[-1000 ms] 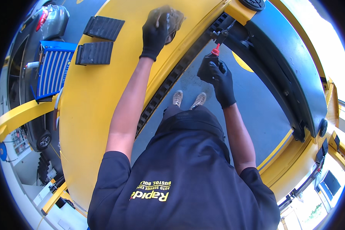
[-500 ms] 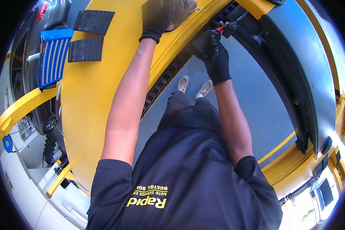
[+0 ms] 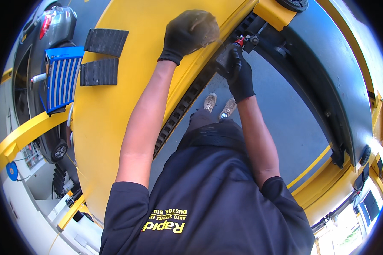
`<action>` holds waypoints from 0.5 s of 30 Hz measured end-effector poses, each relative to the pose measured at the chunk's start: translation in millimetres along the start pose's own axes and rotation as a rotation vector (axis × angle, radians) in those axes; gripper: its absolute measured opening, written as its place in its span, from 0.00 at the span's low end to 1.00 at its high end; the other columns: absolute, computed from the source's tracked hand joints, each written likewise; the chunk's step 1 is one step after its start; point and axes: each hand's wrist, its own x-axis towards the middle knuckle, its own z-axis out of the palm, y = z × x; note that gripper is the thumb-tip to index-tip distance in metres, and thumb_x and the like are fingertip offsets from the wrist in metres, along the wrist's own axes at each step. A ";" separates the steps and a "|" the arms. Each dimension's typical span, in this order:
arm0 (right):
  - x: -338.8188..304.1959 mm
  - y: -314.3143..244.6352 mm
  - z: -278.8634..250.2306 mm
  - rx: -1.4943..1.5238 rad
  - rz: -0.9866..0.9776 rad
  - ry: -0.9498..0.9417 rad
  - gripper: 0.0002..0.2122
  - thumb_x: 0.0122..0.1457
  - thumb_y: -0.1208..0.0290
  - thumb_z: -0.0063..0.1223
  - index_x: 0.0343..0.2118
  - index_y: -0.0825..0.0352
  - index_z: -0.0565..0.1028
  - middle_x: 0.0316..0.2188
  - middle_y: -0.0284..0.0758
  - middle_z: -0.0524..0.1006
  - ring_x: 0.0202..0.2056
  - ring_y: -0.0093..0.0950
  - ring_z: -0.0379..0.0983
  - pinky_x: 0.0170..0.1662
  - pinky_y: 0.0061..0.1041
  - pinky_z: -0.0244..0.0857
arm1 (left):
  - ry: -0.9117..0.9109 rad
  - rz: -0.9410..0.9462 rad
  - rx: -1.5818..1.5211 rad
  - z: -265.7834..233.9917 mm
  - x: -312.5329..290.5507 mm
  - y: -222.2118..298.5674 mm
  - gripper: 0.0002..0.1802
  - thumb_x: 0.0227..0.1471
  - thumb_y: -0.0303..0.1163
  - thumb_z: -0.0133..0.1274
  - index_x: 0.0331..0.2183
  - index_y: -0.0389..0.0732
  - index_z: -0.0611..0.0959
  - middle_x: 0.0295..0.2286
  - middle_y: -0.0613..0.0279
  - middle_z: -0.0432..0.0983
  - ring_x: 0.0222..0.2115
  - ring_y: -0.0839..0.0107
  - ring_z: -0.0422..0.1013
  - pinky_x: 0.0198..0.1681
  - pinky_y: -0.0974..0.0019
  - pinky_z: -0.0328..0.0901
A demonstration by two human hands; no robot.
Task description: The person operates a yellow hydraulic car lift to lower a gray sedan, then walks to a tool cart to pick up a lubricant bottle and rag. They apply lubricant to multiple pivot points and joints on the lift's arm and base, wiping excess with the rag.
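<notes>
1. Dark plastic bottle (image 3: pixel 222 62), upper centre: right black-gloved hand (image 3: pixel 240 72) is gripping it, apparently aligning its red nozzle (image 3: pixel 240 41) with the black metal linkage (image 3: pixel 252 41).
2. Left black-gloved hand (image 3: pixel 179 37) is clutching a blurred brown cloth (image 3: pixel 207 30), probably bunching it for control, over the yellow metal beam (image 3: pixel 115 114).

The crumpled brownish rag (image 3: pixel 207 29) (blurred) is left of the red-tipped bottle (image 3: pixel 223 60).

Yellow lettering (image 3: pixel 165 227), upside down, three lines, one larger, on a black shirt (image 3: pixel 230 199)
</notes>
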 end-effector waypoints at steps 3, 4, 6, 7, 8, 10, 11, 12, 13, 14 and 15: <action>8.1 7.2 -3.9 0.007 0.002 0.027 0.22 0.75 0.54 0.45 0.62 0.65 0.72 0.46 0.35 0.79 0.43 0.29 0.82 0.44 0.33 0.81 | -0.192 0.087 0.051 3.7 9.6 8.9 0.14 0.53 0.34 0.65 0.42 0.43 0.88 0.38 0.56 0.86 0.38 0.53 0.82 0.44 0.59 0.77; 9.7 9.9 -7.0 -0.022 -0.016 0.033 0.22 0.75 0.54 0.45 0.62 0.65 0.72 0.45 0.35 0.79 0.42 0.29 0.82 0.42 0.32 0.81 | -0.209 0.114 0.053 5.0 12.5 11.7 0.14 0.52 0.35 0.65 0.42 0.44 0.88 0.38 0.56 0.85 0.37 0.53 0.82 0.43 0.59 0.78; 10.9 14.6 -10.9 -0.079 -0.048 0.047 0.22 0.74 0.53 0.46 0.60 0.66 0.73 0.44 0.35 0.80 0.40 0.28 0.82 0.39 0.31 0.79 | -0.228 0.157 0.046 7.8 14.3 12.6 0.13 0.52 0.35 0.65 0.41 0.45 0.87 0.37 0.57 0.85 0.37 0.54 0.82 0.43 0.59 0.78; 10.9 15.3 -11.1 -0.071 -0.046 0.065 0.22 0.74 0.53 0.46 0.60 0.66 0.73 0.43 0.35 0.80 0.39 0.28 0.82 0.38 0.31 0.79 | -0.229 0.173 0.037 9.5 13.8 11.9 0.13 0.52 0.36 0.65 0.41 0.45 0.87 0.37 0.57 0.85 0.37 0.54 0.82 0.43 0.59 0.78; 10.5 15.0 -10.5 -0.063 -0.043 0.084 0.22 0.74 0.53 0.46 0.60 0.66 0.74 0.43 0.35 0.80 0.38 0.28 0.82 0.37 0.30 0.78 | -0.231 0.188 0.028 11.1 13.7 10.9 0.13 0.52 0.36 0.65 0.41 0.46 0.87 0.37 0.57 0.85 0.37 0.54 0.82 0.43 0.59 0.78; 8.2 14.0 -7.7 -0.069 -0.033 0.115 0.22 0.74 0.53 0.47 0.59 0.66 0.74 0.41 0.35 0.80 0.36 0.28 0.82 0.36 0.29 0.78 | -0.220 0.210 -0.014 13.2 13.0 6.3 0.13 0.53 0.35 0.65 0.41 0.45 0.87 0.38 0.56 0.85 0.37 0.53 0.82 0.43 0.59 0.78; 6.5 11.9 -5.3 -0.082 -0.029 0.129 0.22 0.74 0.53 0.47 0.59 0.66 0.75 0.41 0.35 0.81 0.36 0.28 0.82 0.35 0.29 0.78 | -0.214 0.220 -0.036 15.0 13.9 4.0 0.13 0.54 0.34 0.65 0.42 0.44 0.88 0.38 0.56 0.85 0.37 0.53 0.82 0.43 0.59 0.78; 6.1 11.0 -4.6 -0.095 -0.026 0.144 0.22 0.74 0.53 0.47 0.58 0.66 0.75 0.40 0.35 0.81 0.35 0.28 0.82 0.35 0.29 0.77 | -0.166 0.278 -0.053 17.8 18.6 3.8 0.12 0.54 0.36 0.64 0.42 0.46 0.88 0.37 0.59 0.85 0.36 0.56 0.82 0.43 0.61 0.77; 6.8 11.4 -5.3 -0.096 -0.034 0.145 0.21 0.74 0.53 0.47 0.58 0.66 0.75 0.40 0.36 0.81 0.35 0.28 0.82 0.35 0.29 0.78 | -0.116 0.336 -0.069 21.6 26.3 5.2 0.12 0.54 0.37 0.63 0.42 0.49 0.88 0.36 0.62 0.84 0.35 0.59 0.81 0.43 0.62 0.77; 8.1 11.5 -6.5 -0.098 -0.042 0.147 0.21 0.74 0.54 0.47 0.58 0.66 0.75 0.40 0.36 0.81 0.36 0.28 0.82 0.35 0.30 0.78 | -0.067 0.366 -0.100 27.5 35.2 6.6 0.12 0.54 0.37 0.63 0.42 0.49 0.88 0.36 0.62 0.84 0.36 0.59 0.81 0.43 0.62 0.77; 7.5 11.0 -5.0 -0.097 -0.045 0.145 0.21 0.74 0.55 0.47 0.58 0.66 0.75 0.41 0.37 0.81 0.36 0.28 0.83 0.35 0.30 0.79 | -0.036 0.355 -0.124 32.1 40.8 7.7 0.12 0.54 0.37 0.63 0.42 0.49 0.88 0.36 0.62 0.84 0.36 0.59 0.81 0.43 0.62 0.77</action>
